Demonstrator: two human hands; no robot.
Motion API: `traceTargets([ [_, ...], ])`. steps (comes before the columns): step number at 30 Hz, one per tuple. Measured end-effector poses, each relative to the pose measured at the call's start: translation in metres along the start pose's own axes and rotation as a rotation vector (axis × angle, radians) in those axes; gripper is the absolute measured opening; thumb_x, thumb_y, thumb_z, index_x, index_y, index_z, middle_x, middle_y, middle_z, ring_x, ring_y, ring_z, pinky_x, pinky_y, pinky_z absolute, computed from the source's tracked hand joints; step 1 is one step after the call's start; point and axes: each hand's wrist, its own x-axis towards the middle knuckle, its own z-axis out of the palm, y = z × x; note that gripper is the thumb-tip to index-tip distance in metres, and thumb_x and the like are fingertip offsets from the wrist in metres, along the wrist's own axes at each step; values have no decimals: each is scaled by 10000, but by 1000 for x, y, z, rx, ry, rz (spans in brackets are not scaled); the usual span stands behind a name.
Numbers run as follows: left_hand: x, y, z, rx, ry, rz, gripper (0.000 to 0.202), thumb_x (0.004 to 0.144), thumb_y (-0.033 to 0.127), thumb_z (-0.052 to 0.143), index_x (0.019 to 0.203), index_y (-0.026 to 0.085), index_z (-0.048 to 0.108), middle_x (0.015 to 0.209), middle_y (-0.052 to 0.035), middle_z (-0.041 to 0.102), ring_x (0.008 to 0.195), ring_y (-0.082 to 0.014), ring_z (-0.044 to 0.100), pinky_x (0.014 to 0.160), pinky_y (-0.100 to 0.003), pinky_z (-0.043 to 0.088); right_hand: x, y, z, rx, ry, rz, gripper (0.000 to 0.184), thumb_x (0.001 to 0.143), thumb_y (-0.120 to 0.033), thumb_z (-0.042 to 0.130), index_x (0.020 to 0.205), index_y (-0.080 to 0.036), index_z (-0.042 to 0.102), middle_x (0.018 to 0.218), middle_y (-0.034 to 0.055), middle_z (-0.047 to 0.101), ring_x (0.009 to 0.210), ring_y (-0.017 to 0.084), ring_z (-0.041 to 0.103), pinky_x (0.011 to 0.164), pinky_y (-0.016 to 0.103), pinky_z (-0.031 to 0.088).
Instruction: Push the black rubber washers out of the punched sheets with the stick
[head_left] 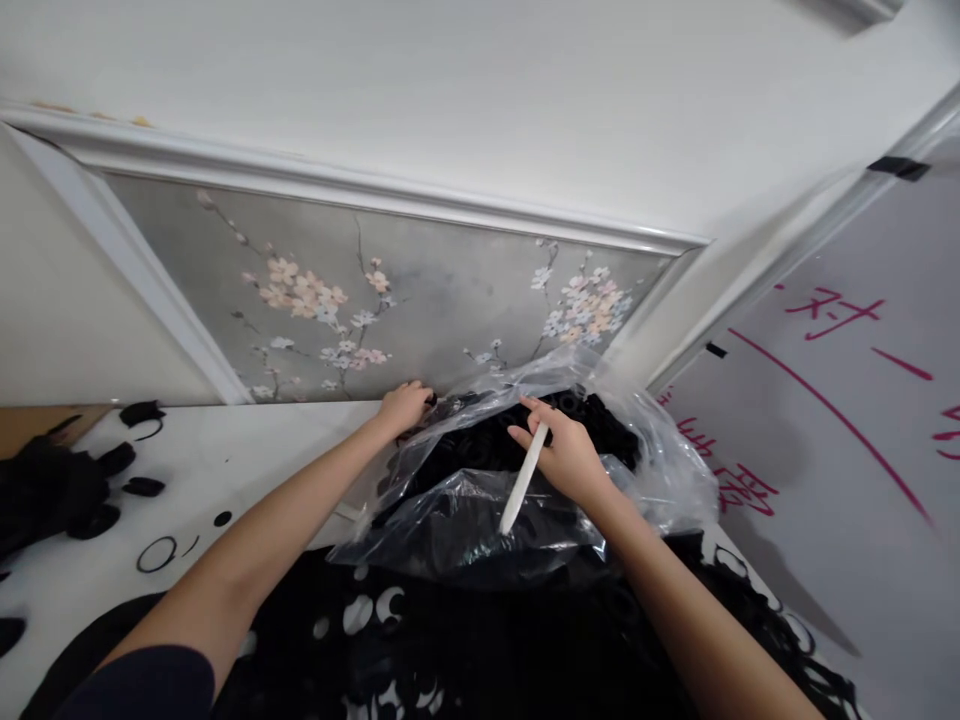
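Note:
A clear plastic bag (pixel 675 470) lies open against the wall, filled with black ring-like pieces (pixel 487 435). My right hand (pixel 566 450) is over the bag's mouth, its fingertips touching or close to the black pieces. A flat white stick (pixel 523 482) is held in that hand and points down toward me. At the bag's left edge, my left hand (pixel 407 407) has its fingers curled. Something small and black shows at its fingertips, but what it grips there is mostly hidden.
Black sheet material with round holes (pixel 420 640) covers the front of the white table (pixel 277 440). More black pieces (pixel 60 490) lie at left. Behind stands a wall with a framed floral panel (pixel 442 290); a whiteboard with red writing (pixel 847 400) leans at right.

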Motion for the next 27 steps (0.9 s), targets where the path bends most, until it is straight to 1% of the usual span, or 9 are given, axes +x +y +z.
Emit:
traceTargets([
  [3, -9, 16, -15, -29, 99, 48, 178, 903, 284, 532, 993, 172, 636, 1057, -90, 646, 976, -223, 614, 881, -380, 488, -28, -22, -19, 89, -2, 22, 273, 836, -356, 592, 671, -250, 401, 1211, 143, 652, 1264, 290, 520, 940, 392, 436],
  [7, -32, 62, -41, -99, 204, 219, 339, 964, 329, 362, 1188, 173, 564, 1239, -97, 592, 1029, -200, 606, 868, -315, 499, -77, -51, -31, 220, -140, 91, 286, 853, -358, 602, 684, -248, 399, 1074, 107, 701, 1213, 276, 565, 884, 357, 450],
  [10, -55, 103, -48, -110, 108, 425, 320, 915, 341, 503, 1210, 247, 582, 1259, -23, 610, 1087, -183, 599, 936, -282, 475, -109, -69, -25, 310, -255, 102, 275, 860, -349, 610, 700, -238, 416, 1087, 81, 697, 1164, 258, 595, 893, 347, 441],
  [12, -69, 122, -45, -46, 16, 479, 428, 858, 295, 604, 1281, 307, 540, 1290, 19, 601, 1154, -180, 571, 1000, -271, 435, -126, -81, -18, 353, -312, 95, 264, 849, -333, 631, 707, -232, 433, 1084, 72, 697, 1105, 251, 625, 881, 342, 443],
  [16, -87, 130, -38, 108, 25, 285, 490, 892, 254, 558, 1370, 254, 450, 1390, -69, 511, 1270, -269, 474, 1071, -403, 369, -160, -96, 5, 510, -394, 117, 269, 829, -335, 659, 701, -222, 451, 966, 64, 720, 1011, 244, 663, 797, 306, 470],
  [18, -91, 122, -37, 140, 67, 127, 407, 915, 293, 530, 1305, 177, 510, 1334, -155, 531, 1250, -338, 475, 1037, -500, 377, -178, -98, 23, 603, -398, 146, 276, 830, -362, 656, 702, -219, 457, 956, 70, 724, 972, 240, 676, 767, 299, 482],
  [20, -93, 112, -38, 158, 50, -10, 346, 920, 353, 539, 1196, 148, 576, 1215, -159, 590, 1151, -317, 549, 962, -500, 444, -196, -96, 40, 642, -378, 157, 275, 826, -357, 655, 697, -218, 457, 969, 79, 723, 943, 240, 683, 761, 308, 491],
  [24, -94, 104, -43, 145, 4, -135, 297, 923, 353, 562, 1148, 159, 579, 1142, -82, 603, 998, -203, 608, 856, -404, 528, -205, -88, 53, 469, -154, 2, 240, 828, -301, 637, 691, -222, 456, 1046, 93, 702, 1022, 246, 643, 859, 362, 473],
  [27, -94, 111, -50, 122, 65, -172, 310, 922, 339, 565, 1173, 156, 566, 1173, -90, 588, 1017, -212, 601, 860, -412, 528, -177, -77, 39, 237, 110, -144, 168, 848, -284, 603, 737, -223, 492, 1137, 115, 655, 1168, 254, 544, 994, 400, 406],
])
